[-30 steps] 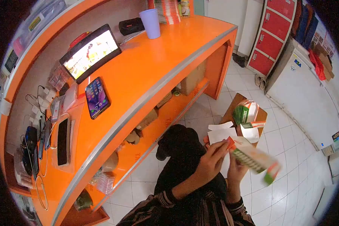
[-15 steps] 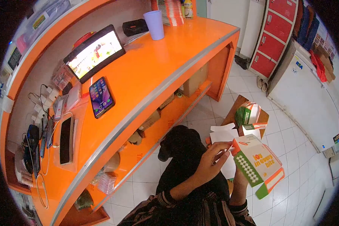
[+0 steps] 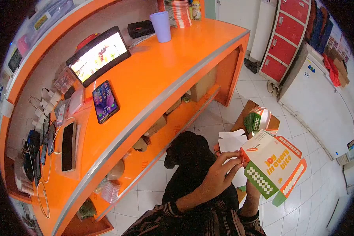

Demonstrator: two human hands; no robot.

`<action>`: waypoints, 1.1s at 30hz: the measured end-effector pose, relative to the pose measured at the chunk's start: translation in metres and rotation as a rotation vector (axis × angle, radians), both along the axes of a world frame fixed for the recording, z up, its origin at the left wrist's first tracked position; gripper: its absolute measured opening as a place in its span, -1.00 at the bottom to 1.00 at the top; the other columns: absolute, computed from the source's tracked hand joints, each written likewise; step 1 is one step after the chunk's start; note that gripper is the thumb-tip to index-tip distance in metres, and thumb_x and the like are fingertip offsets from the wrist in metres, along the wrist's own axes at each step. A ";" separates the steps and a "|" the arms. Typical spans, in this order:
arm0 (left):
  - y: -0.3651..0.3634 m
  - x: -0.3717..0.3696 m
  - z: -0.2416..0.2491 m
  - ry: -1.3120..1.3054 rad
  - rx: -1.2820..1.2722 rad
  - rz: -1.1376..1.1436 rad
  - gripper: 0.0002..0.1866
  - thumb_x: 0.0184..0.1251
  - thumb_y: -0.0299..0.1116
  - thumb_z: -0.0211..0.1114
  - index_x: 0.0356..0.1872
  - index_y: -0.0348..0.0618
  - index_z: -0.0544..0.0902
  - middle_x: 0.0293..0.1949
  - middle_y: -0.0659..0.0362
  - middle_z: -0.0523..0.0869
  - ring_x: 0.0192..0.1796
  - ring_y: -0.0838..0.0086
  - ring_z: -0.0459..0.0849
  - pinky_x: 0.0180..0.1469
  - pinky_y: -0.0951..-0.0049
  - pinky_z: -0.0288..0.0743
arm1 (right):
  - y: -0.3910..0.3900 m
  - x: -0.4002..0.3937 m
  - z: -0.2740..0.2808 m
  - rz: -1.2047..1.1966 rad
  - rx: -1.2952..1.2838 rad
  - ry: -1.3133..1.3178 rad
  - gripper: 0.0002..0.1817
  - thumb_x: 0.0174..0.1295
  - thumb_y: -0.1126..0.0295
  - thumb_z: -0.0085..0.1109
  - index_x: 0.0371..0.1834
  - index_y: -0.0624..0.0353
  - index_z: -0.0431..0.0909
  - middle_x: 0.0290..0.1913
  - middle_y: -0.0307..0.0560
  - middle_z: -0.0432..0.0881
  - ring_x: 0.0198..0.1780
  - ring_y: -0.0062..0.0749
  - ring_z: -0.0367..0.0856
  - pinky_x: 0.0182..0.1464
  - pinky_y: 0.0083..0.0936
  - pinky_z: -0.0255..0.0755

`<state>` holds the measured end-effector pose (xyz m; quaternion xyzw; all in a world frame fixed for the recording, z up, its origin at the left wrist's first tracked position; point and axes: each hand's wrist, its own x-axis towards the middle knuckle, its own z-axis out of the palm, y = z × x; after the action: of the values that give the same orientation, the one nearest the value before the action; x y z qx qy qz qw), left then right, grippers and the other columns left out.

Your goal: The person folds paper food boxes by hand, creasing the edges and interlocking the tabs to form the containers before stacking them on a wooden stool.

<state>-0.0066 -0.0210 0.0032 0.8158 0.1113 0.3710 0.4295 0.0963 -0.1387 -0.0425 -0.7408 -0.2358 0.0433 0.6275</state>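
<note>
A printed cardboard food carton (image 3: 277, 163), cream with orange lettering and green and orange patterned side flaps, is held up in front of my lap, partly unfolded. My left hand (image 3: 223, 170) pinches its near left corner between thumb and fingers. From below, my right hand (image 3: 253, 191) supports the carton; its fingers are hidden behind the cardboard. Beyond them, a stack of folded cartons (image 3: 256, 119) rests on a brown board (image 3: 246, 112). White card pieces (image 3: 232, 142) lie just past my left hand.
To the left curves an orange counter (image 3: 153, 74) with a metal edge. On it are a lit tablet (image 3: 100, 57), a phone (image 3: 105, 101), another phone (image 3: 69, 146), cables and a purple cup (image 3: 160, 27). A white chest freezer (image 3: 314, 94) and red lockers (image 3: 284, 39) stand at right.
The carton has turned and spread flatter, its printed face and patterned flaps now showing more fully. My left fingers have shifted slightly and pinch its corner.
</note>
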 end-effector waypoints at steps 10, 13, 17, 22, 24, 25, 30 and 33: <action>-0.008 0.008 -0.010 -0.082 0.067 -0.039 -0.75 0.28 -0.50 0.13 -0.06 -0.40 0.54 0.20 -0.12 0.34 0.29 0.06 0.29 0.34 0.13 0.12 | 0.004 -0.002 0.006 0.149 -0.025 -0.221 -0.69 -0.04 0.58 0.28 -0.16 0.16 0.56 -0.17 -0.13 0.61 -0.06 -0.28 0.57 0.27 -0.19 0.22; 0.003 0.009 -0.034 -0.156 -0.413 -0.097 -0.66 0.41 -0.27 0.02 0.01 -0.34 0.52 0.18 -0.06 0.38 0.27 0.18 0.33 0.31 0.22 0.16 | 0.001 0.001 0.014 0.300 -0.070 -0.387 -0.69 -0.05 0.59 0.27 -0.17 0.15 0.57 -0.18 -0.13 0.61 -0.06 -0.27 0.57 0.29 -0.17 0.19; 0.057 0.003 -0.045 -0.206 -1.305 -0.323 -0.43 0.46 0.04 -0.16 0.19 -0.27 0.38 0.17 0.05 0.42 0.21 0.35 0.40 0.25 0.35 0.23 | 0.004 0.012 0.039 0.747 -0.250 -0.675 -0.69 -0.06 0.60 0.27 -0.19 0.13 0.58 -0.19 -0.14 0.62 -0.05 -0.25 0.57 0.31 -0.14 0.16; 0.091 -0.037 -0.042 0.098 -0.710 -0.487 -0.37 0.29 -0.19 0.20 0.28 -0.33 0.24 0.20 0.02 0.39 0.23 0.38 0.38 0.22 0.35 0.27 | 0.005 0.020 0.038 1.027 -0.439 -0.580 -0.70 -0.11 0.61 0.22 -0.25 0.08 0.58 -0.22 -0.17 0.62 0.01 -0.17 0.55 0.39 0.02 -0.04; 0.090 -0.040 -0.048 0.140 -0.594 -0.406 -0.40 0.24 -0.39 0.17 0.29 -0.35 0.22 0.19 0.03 0.40 0.23 0.38 0.37 0.23 0.35 0.27 | 0.007 0.022 0.027 0.847 -0.450 -0.536 -0.71 -0.08 0.61 0.20 -0.24 0.09 0.58 -0.18 -0.14 0.61 0.02 -0.17 0.54 0.38 -0.02 0.00; 0.089 -0.036 -0.058 0.097 -0.717 -0.436 -0.42 0.23 -0.48 0.11 0.29 -0.37 0.21 0.19 0.04 0.40 0.23 0.40 0.37 0.23 0.35 0.28 | 0.011 0.022 0.024 0.707 -0.444 -0.509 -0.72 -0.04 0.62 0.18 -0.22 0.09 0.57 -0.15 -0.11 0.61 0.03 -0.17 0.53 0.37 -0.06 0.03; 0.040 -0.008 -0.013 0.090 0.085 -0.232 -0.44 0.03 -0.70 0.09 0.16 -0.14 0.49 0.10 -0.07 0.45 0.23 0.12 0.41 0.28 0.25 0.28 | 0.035 0.007 0.043 0.490 0.106 0.087 -0.69 0.35 0.40 -0.02 0.10 0.26 0.33 0.00 -0.14 0.46 0.02 -0.39 0.47 0.15 -0.39 0.34; 0.019 -0.001 -0.020 0.026 0.179 -0.097 -0.47 0.10 -0.67 0.20 0.18 -0.19 0.46 0.13 -0.05 0.39 0.24 0.18 0.41 0.25 0.25 0.34 | 0.042 0.007 0.036 0.314 0.193 0.260 -0.74 0.32 0.41 0.03 0.02 0.28 0.38 -0.03 -0.18 0.46 -0.01 -0.47 0.47 0.06 -0.54 0.38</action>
<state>-0.0074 -0.0023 -0.0170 0.8603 0.0438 0.3475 0.3705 0.1033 -0.0967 -0.0065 -0.6196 -0.2687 0.2128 0.7062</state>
